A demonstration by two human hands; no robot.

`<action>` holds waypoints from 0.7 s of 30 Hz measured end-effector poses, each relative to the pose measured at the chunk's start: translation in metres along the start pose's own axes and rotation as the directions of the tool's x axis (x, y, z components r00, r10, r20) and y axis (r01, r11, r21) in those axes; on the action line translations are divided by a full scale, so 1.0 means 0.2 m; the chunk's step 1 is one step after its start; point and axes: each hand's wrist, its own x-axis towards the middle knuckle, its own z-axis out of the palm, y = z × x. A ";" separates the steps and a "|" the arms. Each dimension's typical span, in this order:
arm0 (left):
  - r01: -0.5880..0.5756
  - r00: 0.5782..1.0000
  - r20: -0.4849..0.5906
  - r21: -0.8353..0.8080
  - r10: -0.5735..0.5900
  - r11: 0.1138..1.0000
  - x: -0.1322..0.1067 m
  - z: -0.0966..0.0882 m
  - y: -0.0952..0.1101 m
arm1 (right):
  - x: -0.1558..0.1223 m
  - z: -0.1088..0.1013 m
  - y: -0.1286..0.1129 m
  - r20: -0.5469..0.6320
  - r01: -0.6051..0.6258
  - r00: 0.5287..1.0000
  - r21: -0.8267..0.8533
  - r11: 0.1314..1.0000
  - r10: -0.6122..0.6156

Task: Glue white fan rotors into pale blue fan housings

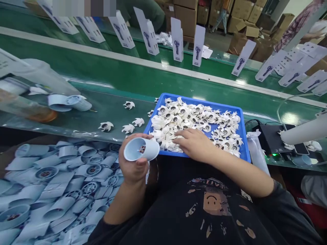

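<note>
My left hand (133,168) is wrapped round a light blue fan housing (153,149), a short open tube with a copper-wound motor visible inside. Its open end faces up toward me. My right hand (195,144) rests over the near left part of a blue tray (245,136), fingers stretched out on the heap of white fan impellers (182,110). Whether a fingertip grips one of them is hard to make out. Several loose impellers (128,128) lie on the table left of the tray.
Many similar blue housings (58,207) fill the space at lower left. Beyond a green conveyor belt (122,68), white printed boxes (177,41) stand in a row. A black device (270,136) and a white cylindrical arm (304,131) are at right; a co-worker's plaid sleeve (293,29) shows far right.
</note>
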 end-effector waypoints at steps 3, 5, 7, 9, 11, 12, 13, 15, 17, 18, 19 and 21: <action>-0.096 0.981 -0.179 -0.137 0.071 0.986 0.04 0.02 0.00 | 0.20 0.01 -0.07 0.100 0.181 0.983 -0.318 0.931 -0.157; -0.088 0.979 -0.193 -0.094 0.069 0.992 0.05 0.02 0.00 | 0.32 0.02 -0.07 0.207 0.245 0.965 -0.470 0.848 -0.163; -0.059 0.982 -0.181 -0.069 0.046 0.996 0.06 0.00 -0.01 | 0.38 0.04 -0.05 0.250 0.244 0.959 -0.500 0.831 -0.131; -0.027 0.986 -0.165 -0.100 0.010 0.995 0.05 -0.04 -0.03 | 0.40 0.06 -0.01 0.235 0.222 0.965 -0.504 0.835 -0.115; 0.015 0.988 -0.149 -0.152 -0.038 0.988 0.03 -0.09 -0.05 | 0.37 0.06 0.02 0.213 0.184 0.974 -0.509 0.841 -0.084; 0.036 0.988 -0.145 -0.173 -0.062 0.984 0.03 -0.11 -0.06 | 0.35 0.05 0.04 0.205 0.161 0.977 -0.508 0.846 -0.063; 0.057 0.986 -0.141 -0.188 -0.084 0.981 0.02 -0.13 -0.06 | 0.32 0.04 0.06 0.201 0.138 0.979 -0.503 0.853 -0.039; 0.100 0.984 -0.128 -0.206 -0.128 0.973 0.01 -0.15 -0.08 | 0.25 0.00 0.11 0.201 0.094 0.979 -0.486 0.869 0.007; 0.149 0.980 -0.105 -0.195 -0.172 0.969 0.00 -0.17 -0.09 | 0.17 -0.04 0.16 0.193 0.042 0.980 -0.468 0.882 0.056; 0.171 0.977 -0.096 -0.173 -0.190 0.970 0.00 -0.17 -0.09 | 0.13 -0.07 0.19 0.184 0.013 0.980 -0.462 0.887 0.081; 0.188 0.976 -0.085 -0.145 -0.202 0.971 -0.01 -0.17 -0.10 | 0.08 -0.09 0.22 0.172 -0.018 0.979 -0.458 0.889 0.108; 0.200 0.977 -0.056 -0.084 -0.205 0.976 -0.01 -0.16 -0.11 | -0.01 -0.12 0.28 0.154 -0.072 0.976 -0.452 0.889 0.157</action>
